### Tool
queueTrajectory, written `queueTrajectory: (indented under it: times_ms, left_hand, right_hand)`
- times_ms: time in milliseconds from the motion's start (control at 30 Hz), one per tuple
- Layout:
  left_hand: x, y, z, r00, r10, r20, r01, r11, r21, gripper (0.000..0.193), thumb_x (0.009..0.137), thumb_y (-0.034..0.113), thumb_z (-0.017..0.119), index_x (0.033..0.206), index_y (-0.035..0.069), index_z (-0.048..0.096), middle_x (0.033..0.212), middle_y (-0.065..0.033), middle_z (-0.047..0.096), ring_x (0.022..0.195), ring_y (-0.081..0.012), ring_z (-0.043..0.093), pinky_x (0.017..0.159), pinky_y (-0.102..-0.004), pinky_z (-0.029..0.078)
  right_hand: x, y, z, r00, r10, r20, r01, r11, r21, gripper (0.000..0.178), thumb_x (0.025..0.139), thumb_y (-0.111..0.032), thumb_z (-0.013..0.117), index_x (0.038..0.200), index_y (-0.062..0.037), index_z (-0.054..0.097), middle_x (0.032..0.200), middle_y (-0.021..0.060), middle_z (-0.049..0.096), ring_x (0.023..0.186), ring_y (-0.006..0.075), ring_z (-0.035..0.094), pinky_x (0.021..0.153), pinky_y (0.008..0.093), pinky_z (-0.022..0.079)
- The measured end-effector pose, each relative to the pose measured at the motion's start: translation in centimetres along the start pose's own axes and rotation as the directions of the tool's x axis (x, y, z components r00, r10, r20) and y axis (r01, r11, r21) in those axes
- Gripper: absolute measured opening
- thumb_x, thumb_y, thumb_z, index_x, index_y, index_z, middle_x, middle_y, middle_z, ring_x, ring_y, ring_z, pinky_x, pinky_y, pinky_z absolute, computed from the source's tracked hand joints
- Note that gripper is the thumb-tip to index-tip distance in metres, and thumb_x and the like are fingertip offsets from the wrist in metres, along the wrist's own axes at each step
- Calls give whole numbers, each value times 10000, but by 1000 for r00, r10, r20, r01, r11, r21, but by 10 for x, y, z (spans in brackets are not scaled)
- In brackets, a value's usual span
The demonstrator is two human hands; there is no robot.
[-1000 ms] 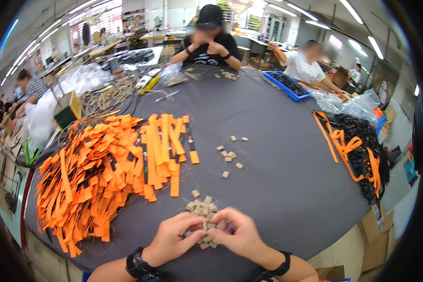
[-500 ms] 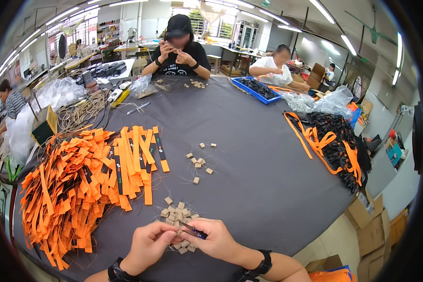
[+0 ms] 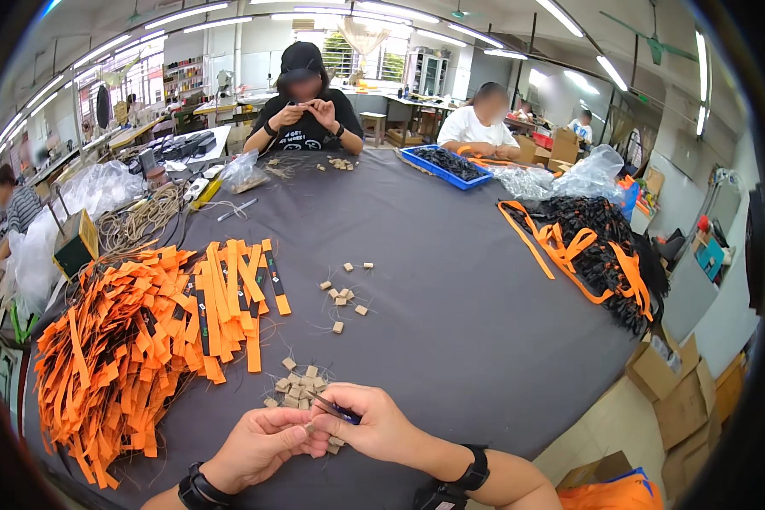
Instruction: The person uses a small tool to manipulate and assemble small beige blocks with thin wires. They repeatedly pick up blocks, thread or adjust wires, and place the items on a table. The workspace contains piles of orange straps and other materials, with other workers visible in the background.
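My left hand (image 3: pixel 263 440) pinches a small tan block-shaped piece (image 3: pixel 309 427) between thumb and fingertips. My right hand (image 3: pixel 376 423) is closed around thread snips (image 3: pixel 345 414) with a dark handle, their blades pointing up and left above the pinched piece. The two hands meet at the fingertips. Just beyond them lies a pile of similar tan pieces (image 3: pixel 295 389) with fine loose threads, partly covered by my hands. Farther out, a looser group of tan pieces (image 3: pixel 342 295) rests on the dark table cover (image 3: pixel 450 340).
A big heap of orange and black strips (image 3: pixel 110 357) fills the left side. At right lie black pieces with orange straps (image 3: pixel 586 246) and a blue tray (image 3: pixel 446 166) of black parts. A person in black (image 3: pixel 302 119) works across the table; another in white (image 3: pixel 476 127) sits farther right.
The view has shifted slightly, moving the table contents left and most far things down in the picture. Both hands stay together, with the snips and tan piece still held.
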State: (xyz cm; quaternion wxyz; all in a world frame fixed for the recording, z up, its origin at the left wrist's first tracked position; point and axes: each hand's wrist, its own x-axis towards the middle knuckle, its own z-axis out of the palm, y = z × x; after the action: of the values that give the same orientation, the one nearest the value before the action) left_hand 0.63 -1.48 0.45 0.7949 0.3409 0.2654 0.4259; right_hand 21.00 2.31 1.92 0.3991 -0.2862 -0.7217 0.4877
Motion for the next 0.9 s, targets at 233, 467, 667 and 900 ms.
queueTrajectory:
  times_ms: [233, 467, 667, 900]
  left_hand:
    - [-1, 2, -12, 992, -102, 75, 112, 983, -147, 279, 926, 36, 573, 1194, -45, 583, 1051, -186, 662, 936, -270, 669, 887, -390, 541]
    - [0, 10, -7, 993, -103, 54, 102, 995, 18, 293, 924, 59, 587, 1189, -64, 568, 1051, -182, 660, 958, -248, 666, 895, -378, 537]
    - [7, 1, -11, 991, -25, 129, 48, 983, -177, 301, 934, 83, 583, 1215, -22, 556, 1088, -169, 646, 989, -236, 648, 910, -365, 523]
    - [11, -3, -23, 981, 120, 152, -72, 954, -290, 265, 966, 99, 538, 1223, 36, 554, 1064, -110, 635, 1007, -211, 627, 924, -329, 510]
  right_hand:
    - [-2, -3, 1, 998, 43, 48, -47, 997, 68, 138, 888, -138, 666, 911, -4, 639, 761, 5, 608, 725, 63, 525, 674, 236, 443]
    - [2, 4, 3, 994, 77, 73, -87, 985, 150, 164, 879, -144, 660, 953, 0, 633, 797, 13, 624, 764, 63, 540, 707, 240, 452]
    - [0, -3, 7, 979, -28, -202, 20, 999, -45, 332, 846, -138, 686, 1131, -3, 583, 955, 46, 601, 850, 126, 568, 781, 257, 456]
    - [-4, -18, 9, 957, -196, -215, 54, 847, -529, 356, 796, -60, 684, 1150, -76, 643, 825, 59, 535, 622, 156, 545, 547, 265, 445]
